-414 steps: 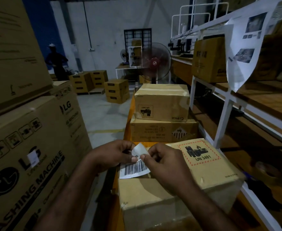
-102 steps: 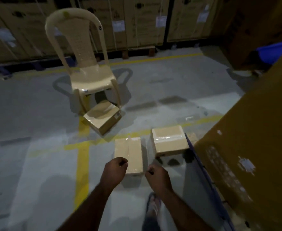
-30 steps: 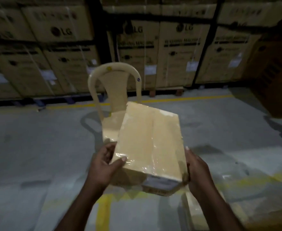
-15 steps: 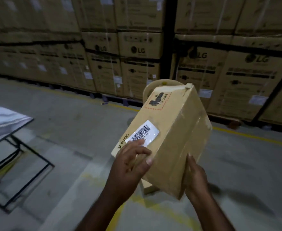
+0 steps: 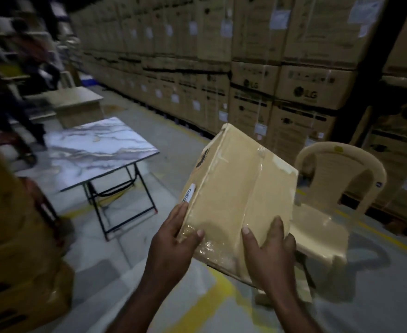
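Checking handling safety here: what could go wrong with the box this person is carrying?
1. Both the left hand and right hand grip only the lower end of the tilted cardboard box, on glossy tape; it might slip and drop.
2. The plastic chair stands close behind it and a folding table to the left; a swing could hit either.
3. The left hand sits just below the barcode label and could rub it loose.
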Demonstrator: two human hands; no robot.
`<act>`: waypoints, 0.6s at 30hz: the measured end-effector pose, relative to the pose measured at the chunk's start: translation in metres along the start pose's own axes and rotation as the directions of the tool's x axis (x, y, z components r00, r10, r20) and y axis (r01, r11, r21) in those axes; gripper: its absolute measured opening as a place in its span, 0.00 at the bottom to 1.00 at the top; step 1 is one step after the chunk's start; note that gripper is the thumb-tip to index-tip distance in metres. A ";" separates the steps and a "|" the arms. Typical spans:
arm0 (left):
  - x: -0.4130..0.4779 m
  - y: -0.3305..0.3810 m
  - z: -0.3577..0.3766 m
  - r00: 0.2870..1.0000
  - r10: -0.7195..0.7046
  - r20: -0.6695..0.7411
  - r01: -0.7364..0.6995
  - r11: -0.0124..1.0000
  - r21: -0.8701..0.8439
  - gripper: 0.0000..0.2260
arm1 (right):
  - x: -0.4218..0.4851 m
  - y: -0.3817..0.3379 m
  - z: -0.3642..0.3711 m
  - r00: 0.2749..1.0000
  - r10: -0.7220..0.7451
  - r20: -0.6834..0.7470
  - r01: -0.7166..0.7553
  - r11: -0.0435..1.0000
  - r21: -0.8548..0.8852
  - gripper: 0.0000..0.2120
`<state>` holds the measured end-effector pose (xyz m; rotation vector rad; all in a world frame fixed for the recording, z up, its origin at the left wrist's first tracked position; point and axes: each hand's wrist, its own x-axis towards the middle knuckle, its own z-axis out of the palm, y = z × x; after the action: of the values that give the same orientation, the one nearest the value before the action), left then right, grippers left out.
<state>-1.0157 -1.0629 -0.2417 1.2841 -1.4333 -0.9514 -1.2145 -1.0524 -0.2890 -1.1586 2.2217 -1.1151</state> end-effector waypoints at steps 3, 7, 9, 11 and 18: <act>-0.004 -0.002 -0.059 0.993 -0.027 -0.114 0.021 0.998 -0.056 0.30 | -0.015 -0.035 0.014 0.985 -0.152 0.078 0.158 0.985 -0.070 0.36; -0.026 -0.006 -0.149 0.974 -0.145 -0.174 0.097 0.961 -0.260 0.23 | -0.010 -0.101 0.016 0.943 -0.332 0.000 0.319 0.907 -0.274 0.37; -0.045 -0.010 -0.191 0.964 -0.179 -0.196 0.115 0.947 -0.301 0.28 | -0.005 -0.150 0.023 0.871 -0.491 0.035 0.475 0.820 -0.319 0.39; -0.063 -0.016 -0.228 0.963 -0.176 -0.206 0.124 0.962 -0.244 0.28 | -0.010 -0.204 0.041 0.755 -0.635 0.167 0.652 0.695 -0.304 0.39; -0.123 -0.044 -0.350 0.960 -0.182 -0.214 0.186 0.982 -0.003 0.26 | -0.102 -0.270 0.164 0.453 -0.728 0.515 0.789 0.596 0.149 0.46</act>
<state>-0.6668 -0.9324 -0.2176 1.5055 -1.1734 -0.8929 -0.9151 -1.1372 -0.1746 -2.3287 1.2926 -0.7606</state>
